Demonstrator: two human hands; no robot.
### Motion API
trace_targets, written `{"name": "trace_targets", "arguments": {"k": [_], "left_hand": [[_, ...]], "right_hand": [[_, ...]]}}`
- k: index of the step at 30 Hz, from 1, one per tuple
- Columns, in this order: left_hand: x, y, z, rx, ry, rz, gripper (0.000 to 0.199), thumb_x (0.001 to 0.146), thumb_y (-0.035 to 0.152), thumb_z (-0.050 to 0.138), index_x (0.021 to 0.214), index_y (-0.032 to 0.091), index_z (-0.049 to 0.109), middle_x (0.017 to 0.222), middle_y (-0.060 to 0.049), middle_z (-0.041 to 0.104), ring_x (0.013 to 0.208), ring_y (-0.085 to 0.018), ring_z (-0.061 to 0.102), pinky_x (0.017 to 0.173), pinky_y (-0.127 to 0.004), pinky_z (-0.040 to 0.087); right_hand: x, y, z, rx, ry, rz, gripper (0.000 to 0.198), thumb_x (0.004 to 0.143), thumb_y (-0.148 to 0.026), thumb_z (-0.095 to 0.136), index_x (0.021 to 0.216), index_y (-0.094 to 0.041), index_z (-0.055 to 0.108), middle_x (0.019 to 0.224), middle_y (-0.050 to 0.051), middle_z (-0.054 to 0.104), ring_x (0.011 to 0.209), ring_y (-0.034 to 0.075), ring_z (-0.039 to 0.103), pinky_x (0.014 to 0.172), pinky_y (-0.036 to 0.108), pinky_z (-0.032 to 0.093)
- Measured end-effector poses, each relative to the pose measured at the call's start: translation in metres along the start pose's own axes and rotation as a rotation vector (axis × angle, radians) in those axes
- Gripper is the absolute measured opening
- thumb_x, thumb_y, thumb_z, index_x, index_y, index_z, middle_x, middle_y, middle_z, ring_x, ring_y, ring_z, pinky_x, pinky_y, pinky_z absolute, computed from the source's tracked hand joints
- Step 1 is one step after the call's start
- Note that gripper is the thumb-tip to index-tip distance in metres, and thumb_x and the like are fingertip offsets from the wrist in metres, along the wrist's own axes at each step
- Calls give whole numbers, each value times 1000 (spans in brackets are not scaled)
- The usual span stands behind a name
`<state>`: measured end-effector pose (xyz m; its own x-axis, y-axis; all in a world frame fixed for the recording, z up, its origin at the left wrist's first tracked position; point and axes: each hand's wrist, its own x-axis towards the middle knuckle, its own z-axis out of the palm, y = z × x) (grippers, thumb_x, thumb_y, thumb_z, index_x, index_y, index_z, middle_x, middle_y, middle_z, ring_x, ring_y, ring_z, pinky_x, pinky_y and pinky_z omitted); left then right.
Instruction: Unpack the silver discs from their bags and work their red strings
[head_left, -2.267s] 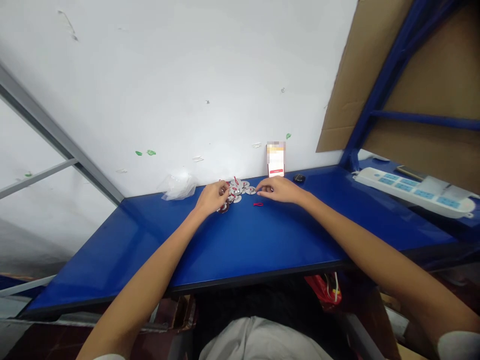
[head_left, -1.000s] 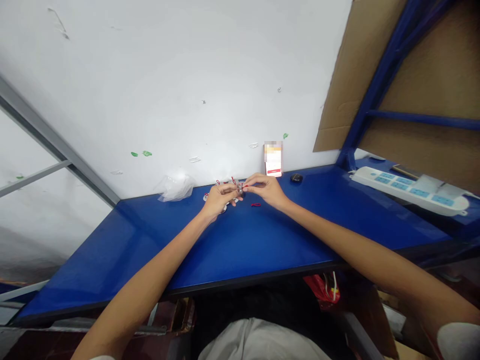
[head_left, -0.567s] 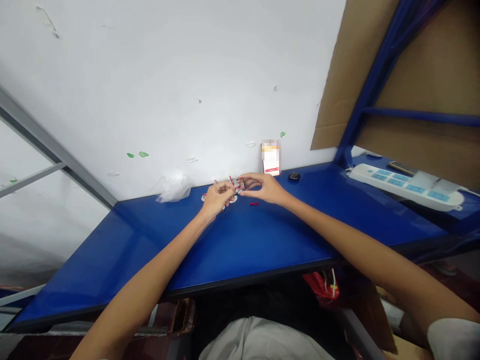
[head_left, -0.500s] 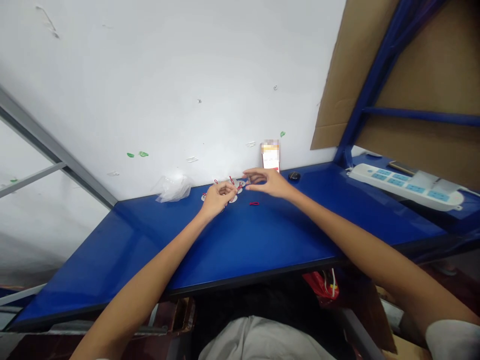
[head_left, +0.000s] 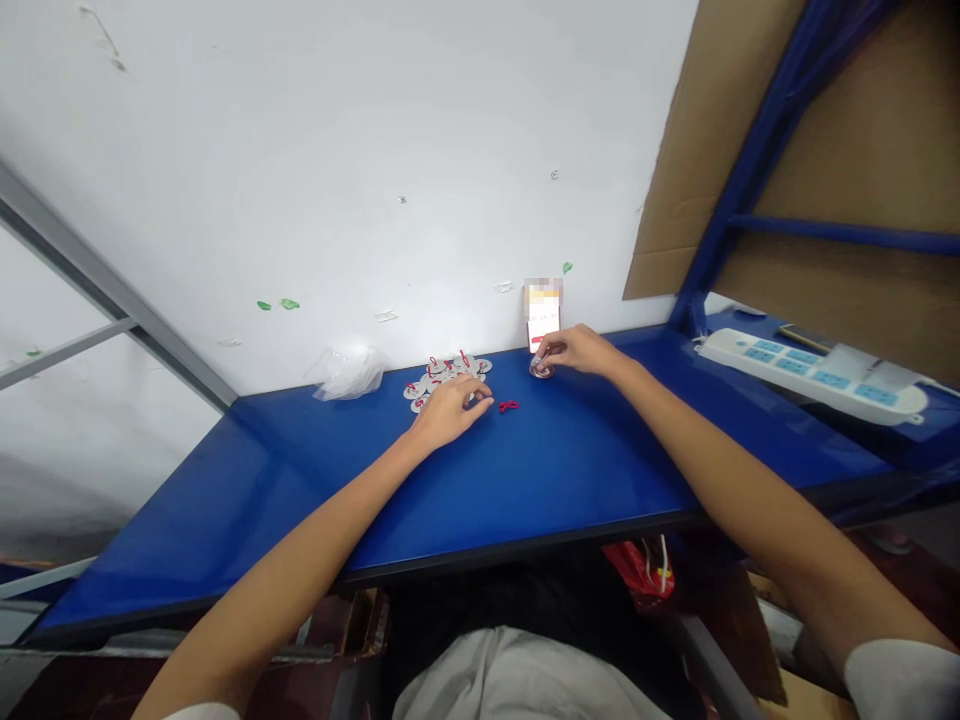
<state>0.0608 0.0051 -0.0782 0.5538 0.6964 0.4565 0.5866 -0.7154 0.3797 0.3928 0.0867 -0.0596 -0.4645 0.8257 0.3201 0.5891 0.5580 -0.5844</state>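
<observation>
Several pale round discs with red cord loops lie in a cluster on the blue table, against the wall. My left hand hovers over the near side of the cluster and hides part of it. Its thumb and fingers are apart, with nothing seen between them. Just right of those fingertips lies a small bundle of red cord. My right hand is at a small, shiny round item in front of the phone, its fingers closed on the edge. What exactly this item is stays too small to tell.
A lit phone leans upright on the wall. Left of the discs sits a crumpled clear plastic bag. A white power strip lies at the right, beside a blue metal frame. The table's dark front edge runs before me.
My right hand has moved right, from beside my left hand to the round item by the phone. My left hand has loosened its pinch and lowered slightly. More discs show now.
</observation>
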Motion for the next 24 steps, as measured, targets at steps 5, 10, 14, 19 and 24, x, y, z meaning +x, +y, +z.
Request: {"name": "trace_targets", "arguments": {"k": [5, 10, 14, 19, 24], "left_hand": [[0, -1, -6, -2, 32, -29, 18, 101, 32, 61, 105, 23, 76, 101, -5, 74, 76, -19, 62, 79, -35, 50], [-1, 1, -7, -17, 49, 10, 18, 101, 28, 59, 106, 23, 76, 101, -4, 74, 77, -19, 63, 79, -34, 49], [-1, 0, -8, 2, 65, 6, 21, 101, 26, 57, 108, 23, 76, 101, -6, 74, 84, -20, 66, 81, -34, 51], [-1, -1, -11, 53, 54, -4, 23, 101, 25, 55, 111, 22, 75, 105, -6, 74, 86, -20, 68, 82, -34, 53], [1, -6, -26, 137, 98, -29, 23, 103, 26, 53, 108, 21, 75, 106, -7, 75, 87, -21, 68, 84, -35, 52]], "right_hand": [[-1, 4, -5, -183, -40, -32, 24, 94, -27, 70, 111, -31, 87, 111, 1, 85, 102, 28, 78, 94, 38, 57], [-4, 3, -7, -134, -175, -14, 35, 92, -19, 64, 114, -34, 87, 113, -3, 84, 106, 26, 78, 100, 39, 59], [-7, 1, -12, -130, -258, 34, 41, 85, -19, 71, 119, -35, 86, 122, -2, 82, 114, 29, 76, 104, 41, 58], [-7, 2, -14, -152, -320, 80, 45, 83, -33, 78, 128, -37, 82, 130, -1, 80, 121, 31, 73, 105, 39, 55], [-4, 7, -5, -147, -256, 42, 37, 85, -43, 77, 120, -32, 85, 123, 1, 82, 113, 29, 74, 101, 38, 55]]}}
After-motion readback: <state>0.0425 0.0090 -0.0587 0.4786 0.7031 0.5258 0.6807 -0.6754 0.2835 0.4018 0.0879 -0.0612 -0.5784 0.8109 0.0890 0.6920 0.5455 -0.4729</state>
